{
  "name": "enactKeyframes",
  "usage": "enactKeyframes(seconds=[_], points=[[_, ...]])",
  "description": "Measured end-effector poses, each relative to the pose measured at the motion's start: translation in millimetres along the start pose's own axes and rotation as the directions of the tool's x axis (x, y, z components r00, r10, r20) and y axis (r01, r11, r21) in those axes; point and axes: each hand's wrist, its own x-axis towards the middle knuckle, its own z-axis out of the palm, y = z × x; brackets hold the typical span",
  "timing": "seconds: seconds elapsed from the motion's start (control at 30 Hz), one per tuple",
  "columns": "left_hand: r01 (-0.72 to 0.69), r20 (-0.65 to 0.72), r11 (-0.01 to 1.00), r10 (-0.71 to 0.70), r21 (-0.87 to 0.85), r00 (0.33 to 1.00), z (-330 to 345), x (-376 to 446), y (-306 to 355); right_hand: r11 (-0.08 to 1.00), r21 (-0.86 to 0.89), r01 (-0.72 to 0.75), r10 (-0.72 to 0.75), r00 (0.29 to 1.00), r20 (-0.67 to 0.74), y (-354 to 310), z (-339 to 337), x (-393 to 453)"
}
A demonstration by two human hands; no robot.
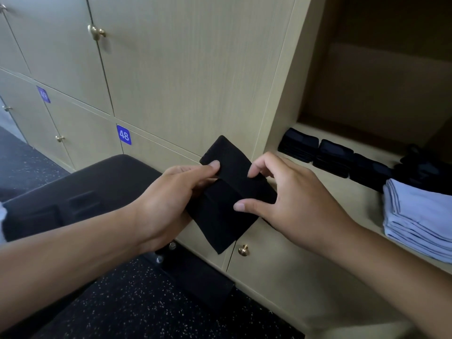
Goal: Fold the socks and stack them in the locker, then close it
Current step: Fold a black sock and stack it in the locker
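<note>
A person standing at a wall of lockers holds a black sock (230, 189) in mid-air, just in front of the open locker (367, 94) on the right. The left hand (171, 196) grips the sock from beneath with its thumb pressed on top near the fold line; the right hand (288, 199) pinches the opposite edge, thumb on the upper face and fingertips curled at the far side. The sock is part-folded, one flap lying over the other, its lower corner hanging free. Inside the locker, a row of dark folded socks (315, 150) sits along the shelf (330, 189), with a stack of pale blue cloths (420, 216) nearer the front. With nothing supporting the sock from below, the fold could slip open if either pinch eases, and a loosely folded piece may topple or nudge the neat row when set down.
</note>
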Motion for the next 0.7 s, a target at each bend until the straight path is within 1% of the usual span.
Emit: enactKeyframes(seconds=[0.1,0.3,0.5,0.6,0.7], points=[[0.012,0.015,1.0,-0.012,0.017,1.0,2,3,-2,1.0,-0.004,-0.01,0.01,1.0,-0.006,3,-2,-2],[0.013,0.023,0.988,-0.016,0.156,1.0,7,7,-5,0.992,-0.114,-0.046,0.044,0.999,-0.024,15,-12,-5],[0.018,-0.062,0.972,-0.003,0.234,0.998,5,11,-9,0.97,-0.155,-0.188,0.188,0.982,-0.013,63,-36,1],[0.025,-0.07,0.958,-0.005,0.285,0.998,4,12,-11,0.948,-0.182,-0.263,0.265,0.964,-0.015,90,-34,3],[0.025,-0.068,0.949,-0.004,0.314,0.998,5,15,-13,0.929,-0.238,-0.283,0.296,0.955,0.022,108,-26,7]])
